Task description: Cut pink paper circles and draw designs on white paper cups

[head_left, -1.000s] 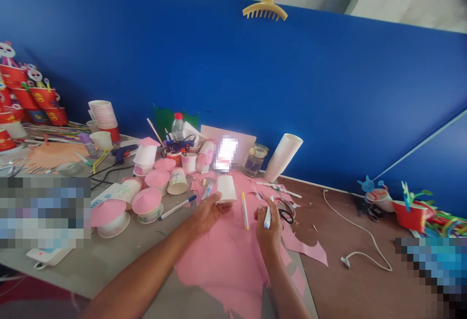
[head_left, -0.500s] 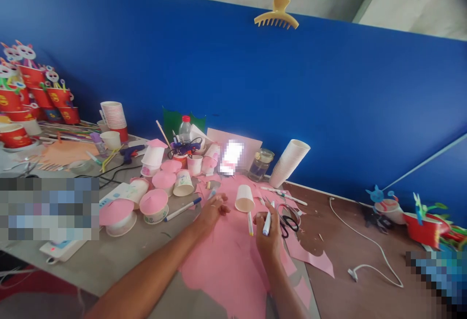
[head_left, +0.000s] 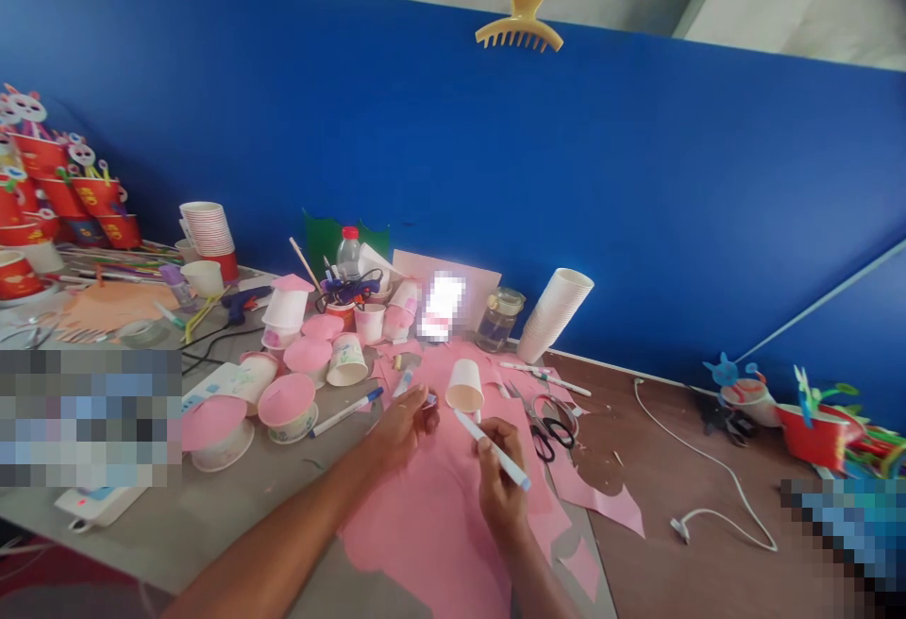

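The paper cup [head_left: 465,375] looks matt, the marker [head_left: 511,470] plastic.

1. Yellow hair clip [head_left: 522,28] is seen at top edge of blue panel [head_left: 396,109].
2. Btl. w/ red cap [head_left: 347,259] & lidded jar [head_left: 499,322] are placed nr. panel.
3. White cable [head_left: 680,531] is strewn on brown tabletop [head_left: 708,581], R.
4. Power strip [head_left: 99,509], red light lit, is set on grey table [head_left: 198,515], L.
5. Red cups [head_left: 99,194] w/ figs. are stacked far L.

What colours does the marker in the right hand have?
The marker is mainly white, with a light-blue end; see the head view.
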`<state>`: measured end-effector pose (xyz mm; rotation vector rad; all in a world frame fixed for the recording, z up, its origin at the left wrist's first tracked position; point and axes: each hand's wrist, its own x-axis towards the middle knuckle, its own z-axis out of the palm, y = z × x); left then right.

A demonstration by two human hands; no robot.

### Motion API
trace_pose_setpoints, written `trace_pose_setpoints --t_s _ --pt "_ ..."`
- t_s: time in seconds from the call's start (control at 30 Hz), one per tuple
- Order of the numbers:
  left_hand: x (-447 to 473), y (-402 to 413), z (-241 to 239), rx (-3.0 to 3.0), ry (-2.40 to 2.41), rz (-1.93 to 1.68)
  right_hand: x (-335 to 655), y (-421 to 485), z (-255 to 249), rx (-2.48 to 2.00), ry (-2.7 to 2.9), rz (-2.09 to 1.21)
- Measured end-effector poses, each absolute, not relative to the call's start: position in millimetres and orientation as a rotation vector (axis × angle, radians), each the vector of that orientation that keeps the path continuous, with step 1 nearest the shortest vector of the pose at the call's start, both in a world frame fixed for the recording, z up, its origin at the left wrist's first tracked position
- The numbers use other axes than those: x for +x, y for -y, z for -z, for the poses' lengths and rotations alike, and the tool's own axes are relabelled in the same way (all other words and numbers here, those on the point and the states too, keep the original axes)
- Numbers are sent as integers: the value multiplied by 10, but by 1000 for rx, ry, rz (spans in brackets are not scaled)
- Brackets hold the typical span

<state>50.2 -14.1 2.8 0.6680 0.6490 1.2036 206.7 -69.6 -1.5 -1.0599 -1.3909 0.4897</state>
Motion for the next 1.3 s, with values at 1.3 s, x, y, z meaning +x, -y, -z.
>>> trace_pose_setpoints --t_s 1.3 --pt "578 258 -28 755 -675 -1017 1933 701 -29 -893 1669 -651"
